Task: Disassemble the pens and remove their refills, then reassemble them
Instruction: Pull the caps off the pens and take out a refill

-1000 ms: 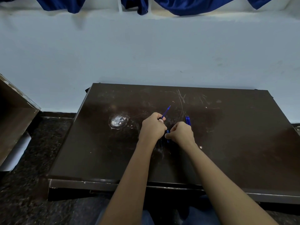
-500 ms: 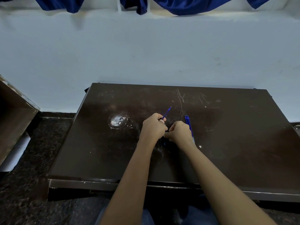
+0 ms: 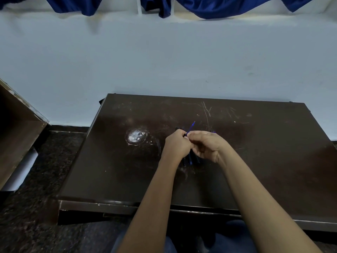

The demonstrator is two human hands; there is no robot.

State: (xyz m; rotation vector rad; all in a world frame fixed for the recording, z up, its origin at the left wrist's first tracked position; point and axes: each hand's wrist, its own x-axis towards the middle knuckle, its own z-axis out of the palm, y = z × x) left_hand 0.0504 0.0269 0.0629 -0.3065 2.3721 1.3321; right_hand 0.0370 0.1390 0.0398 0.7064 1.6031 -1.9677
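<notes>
I see a dark table [image 3: 255, 161] with a glossy, wood-like top, scratched pale near the far edge and worn to a whitish patch [image 3: 135, 136] on the left. The refill [image 3: 191, 126] looks like smooth blue plastic. The wall [image 3: 164, 61] is matt and painted, the cloth [image 3: 218, 6] above it has a sheen, and the floor [image 3: 27, 225] is speckled stone.

Both forearms reaching forward, left hand [image 3: 176, 145] fisted, right hand [image 3: 207, 146] touching it (fingers [image 3: 191, 133] curled).
</notes>
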